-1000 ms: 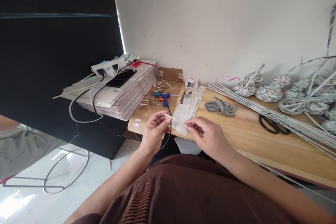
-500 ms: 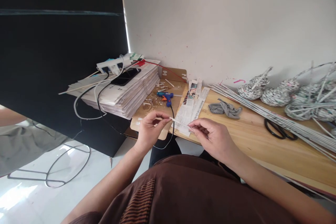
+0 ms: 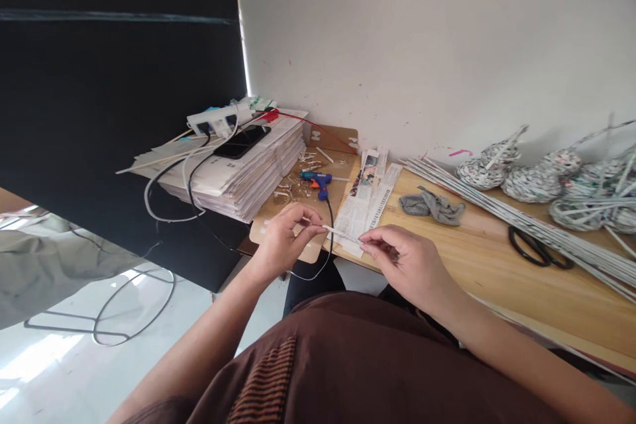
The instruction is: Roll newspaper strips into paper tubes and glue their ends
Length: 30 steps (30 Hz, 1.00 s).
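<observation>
A thin rolled paper stick [image 3: 342, 234] stretches between my two hands, above the near edge of the table. My left hand [image 3: 291, 235] is closed in a pinch around its left end. At the other end, the fingertips of my right hand [image 3: 401, 253] are pinched together on it. Just beyond lie flat newspaper strips [image 3: 370, 195]. A blue glue gun [image 3: 320, 183] with an orange trigger rests on a brown board behind my left hand, among white scraps. Its dark cord runs down past my left fingers.
Stacked paper [image 3: 248, 185] at left carries a phone [image 3: 243, 141] and a power strip [image 3: 218, 120]. A grey cloth [image 3: 432, 207], black-handled scissors [image 3: 534, 248], long paper sticks [image 3: 517, 218] and woven paper pieces [image 3: 534, 175] occupy the table's right. Another person's sleeve [image 3: 44, 271] shows at left.
My view has shifted slightly, so the table's things sit a little further right. Both hands keep their pinch on the paper stick, nearly unmoved.
</observation>
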### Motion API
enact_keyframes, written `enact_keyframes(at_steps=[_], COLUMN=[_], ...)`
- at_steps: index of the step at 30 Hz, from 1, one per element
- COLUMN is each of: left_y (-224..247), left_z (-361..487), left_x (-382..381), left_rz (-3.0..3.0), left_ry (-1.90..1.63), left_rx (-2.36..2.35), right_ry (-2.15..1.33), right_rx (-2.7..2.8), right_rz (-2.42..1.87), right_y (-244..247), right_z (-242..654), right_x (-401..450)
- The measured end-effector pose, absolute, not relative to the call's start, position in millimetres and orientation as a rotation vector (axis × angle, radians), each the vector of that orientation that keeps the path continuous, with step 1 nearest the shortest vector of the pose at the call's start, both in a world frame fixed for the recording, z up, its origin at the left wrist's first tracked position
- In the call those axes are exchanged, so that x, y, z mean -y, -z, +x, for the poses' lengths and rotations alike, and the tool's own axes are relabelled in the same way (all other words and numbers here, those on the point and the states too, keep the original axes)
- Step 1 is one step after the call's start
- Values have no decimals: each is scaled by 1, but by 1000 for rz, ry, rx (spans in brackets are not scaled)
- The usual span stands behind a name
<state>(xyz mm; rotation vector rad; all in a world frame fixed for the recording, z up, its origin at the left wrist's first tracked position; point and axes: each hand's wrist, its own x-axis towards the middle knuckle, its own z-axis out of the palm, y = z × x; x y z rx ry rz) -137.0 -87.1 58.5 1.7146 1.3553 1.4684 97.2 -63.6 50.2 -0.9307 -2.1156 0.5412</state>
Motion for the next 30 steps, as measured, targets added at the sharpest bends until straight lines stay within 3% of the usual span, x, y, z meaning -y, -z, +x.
enact_keyframes(at_steps=[4,10,14,30], left_y=[-60,-43,-35,-36], left_z=[-142,-135,-122,-109], left_x=[87,87,88,90], left_rz=[1701,1129,886,867], left_ry=[-1348,-1492,-1378,-1393], left_rx=[-1249,-1088,-1042,-1070], right_ry=[-512,-445,-368,-460], right_rx=[2132,2075,2083,2078], right_rz=[-900,-882,-852,-901], right_y=[-47,-46,-46,-41], right_z=[98,98,97,96], right_x=[63,63,64,66])
